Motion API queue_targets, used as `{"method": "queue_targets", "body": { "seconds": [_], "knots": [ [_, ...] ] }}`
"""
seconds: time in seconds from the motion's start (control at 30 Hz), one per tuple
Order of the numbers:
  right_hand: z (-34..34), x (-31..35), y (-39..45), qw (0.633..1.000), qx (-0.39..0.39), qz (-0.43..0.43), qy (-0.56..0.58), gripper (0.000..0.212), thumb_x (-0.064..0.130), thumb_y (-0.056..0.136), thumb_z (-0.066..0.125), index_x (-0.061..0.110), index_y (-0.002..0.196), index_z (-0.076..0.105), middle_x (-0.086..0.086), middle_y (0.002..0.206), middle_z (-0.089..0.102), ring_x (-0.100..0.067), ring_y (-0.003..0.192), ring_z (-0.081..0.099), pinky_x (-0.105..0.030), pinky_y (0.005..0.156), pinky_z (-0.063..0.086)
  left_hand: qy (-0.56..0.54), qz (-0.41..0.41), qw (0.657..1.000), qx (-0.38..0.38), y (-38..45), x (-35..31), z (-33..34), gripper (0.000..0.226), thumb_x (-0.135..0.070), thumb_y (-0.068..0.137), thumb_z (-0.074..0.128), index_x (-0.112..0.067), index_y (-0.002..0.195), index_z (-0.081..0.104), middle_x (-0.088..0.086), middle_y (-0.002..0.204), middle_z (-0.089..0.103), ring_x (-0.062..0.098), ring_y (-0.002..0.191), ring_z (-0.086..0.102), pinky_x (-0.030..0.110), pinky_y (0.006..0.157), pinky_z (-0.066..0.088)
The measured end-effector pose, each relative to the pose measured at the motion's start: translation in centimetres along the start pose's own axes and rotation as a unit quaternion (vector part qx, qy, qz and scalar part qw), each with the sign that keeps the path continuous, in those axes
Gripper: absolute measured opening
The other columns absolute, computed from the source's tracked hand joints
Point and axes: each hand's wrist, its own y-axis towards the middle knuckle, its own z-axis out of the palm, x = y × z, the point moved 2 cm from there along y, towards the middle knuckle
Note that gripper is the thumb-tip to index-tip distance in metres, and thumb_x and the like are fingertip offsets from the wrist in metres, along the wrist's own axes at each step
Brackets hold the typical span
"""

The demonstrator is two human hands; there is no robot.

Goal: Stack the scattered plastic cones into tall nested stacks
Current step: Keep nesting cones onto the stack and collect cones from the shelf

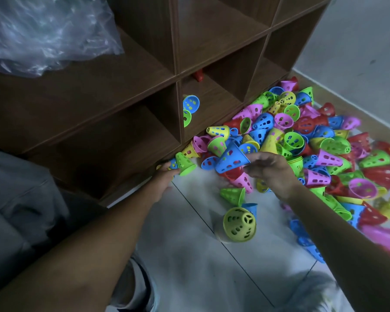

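A big heap of perforated plastic cones [302, 136] in blue, green, yellow, pink and red covers the floor at the right. My left hand [164, 176] grips a short nested stack [182, 164] lying sideways near the shelf's foot, a green cone outermost. My right hand [270, 170] pinches the rim of a blue cone [231, 158] held just right of that stack, its narrow end pointing up. A yellow-green cone [239, 224] lies alone on the tiles nearer me, and a green one [233, 194] lies beside it.
A brown wooden cubby shelf [144, 91] stands at the left and back; a blue cone [190, 104] and a green one sit in a lower cubby. Clear crumpled plastic [43, 34] lies on the shelf. White floor tiles [200, 255] stretch in front of me.
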Motion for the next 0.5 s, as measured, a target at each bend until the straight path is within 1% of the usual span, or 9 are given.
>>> {"method": "queue_targets", "body": {
  "seconds": [0.07,0.13,0.17,0.23,0.27,0.3,0.33,0.4,0.5],
  "knots": [
    [0.0,0.8,-1.4,0.999,0.03,-0.017,0.028,0.031,-0.013,0.081,0.069,0.016,0.087,0.075,0.005,0.077,0.076,-0.006,0.065,0.067,-0.019,0.066,0.055,-0.006,0.005,1.0,0.001,0.3,0.2,0.4,0.046,-0.024,0.098,0.057,-0.027,0.142,0.045,0.003,0.129,0.05,0.015,0.109,0.047,0.034,0.086,0.044],
    [-0.3,1.0,-2.3,0.997,0.061,-0.011,0.045,0.02,0.0,0.077,0.077,0.018,0.086,0.078,0.0,0.086,0.076,-0.009,0.073,0.069,-0.022,0.069,0.055,-0.016,0.011,1.0,-0.003,0.3,0.2,0.7,0.04,-0.023,0.098,0.057,-0.028,0.137,0.048,0.002,0.117,0.05,0.014,0.104,0.047,0.031,0.083,0.043],
    [-0.6,0.9,-2.6,0.996,0.072,-0.005,0.052,0.018,0.011,0.072,0.082,0.018,0.088,0.078,-0.002,0.089,0.076,-0.012,0.076,0.068,-0.024,0.071,0.056,-0.019,0.013,1.0,-0.006,0.4,0.3,0.8,0.035,-0.023,0.098,0.058,-0.028,0.131,0.05,0.002,0.11,0.05,0.014,0.097,0.047,0.029,0.077,0.042],
    [-1.1,0.7,-3.0,0.994,0.093,0.009,0.055,0.039,0.032,0.059,0.091,0.018,0.093,0.078,-0.004,0.092,0.074,-0.013,0.079,0.068,-0.023,0.071,0.056,-0.018,0.029,0.999,-0.015,0.4,0.4,0.8,0.018,-0.018,0.097,0.057,-0.025,0.114,0.057,0.004,0.091,0.046,0.011,0.075,0.044,0.025,0.06,0.038],
    [-1.2,0.8,-3.3,0.993,0.101,0.011,0.057,0.049,0.041,0.053,0.094,0.019,0.094,0.079,-0.004,0.094,0.074,-0.013,0.082,0.069,-0.022,0.072,0.056,-0.024,0.038,0.999,-0.026,0.3,0.5,0.7,0.015,-0.014,0.097,0.057,-0.022,0.11,0.059,0.004,0.082,0.044,0.009,0.066,0.04,0.021,0.054,0.036],
    [-1.2,0.9,-3.6,0.992,0.112,0.007,0.06,0.055,0.049,0.049,0.094,0.021,0.094,0.079,-0.005,0.098,0.075,-0.012,0.085,0.071,-0.022,0.073,0.056,-0.027,0.048,0.997,-0.044,0.3,0.6,0.5,0.019,-0.01,0.096,0.058,-0.018,0.113,0.061,0.003,0.077,0.046,0.008,0.061,0.039,0.017,0.05,0.036],
    [-1.2,1.0,-3.9,0.99,0.124,0.006,0.069,0.057,0.055,0.046,0.093,0.024,0.092,0.08,-0.005,0.1,0.076,-0.012,0.089,0.072,-0.021,0.073,0.056,-0.029,0.063,0.995,-0.073,0.2,0.7,0.3,0.024,-0.005,0.095,0.058,-0.011,0.118,0.063,0.005,0.078,0.051,0.007,0.06,0.042,0.012,0.048,0.037],
    [-1.1,1.5,-4.5,0.986,0.138,0.004,0.093,0.052,0.059,0.045,0.092,0.027,0.085,0.08,-0.007,0.098,0.077,-0.012,0.087,0.073,-0.021,0.073,0.056,-0.033,0.105,0.985,-0.132,-0.4,0.9,-0.5,0.028,0.006,0.091,0.059,0.005,0.119,0.064,0.013,0.089,0.061,0.007,0.064,0.051,0.007,0.051,0.042],
    [-1.1,2.1,-5.1,0.978,0.158,0.006,0.135,0.037,0.053,0.06,0.087,0.023,0.08,0.079,-0.008,0.088,0.077,-0.014,0.078,0.072,-0.024,0.071,0.055,-0.04,0.138,0.977,-0.158,-1.6,1.1,-1.3,0.024,0.008,0.088,0.063,0.009,0.111,0.067,0.019,0.096,0.066,0.009,0.068,0.058,0.006,0.054,0.046]
  ]
}}
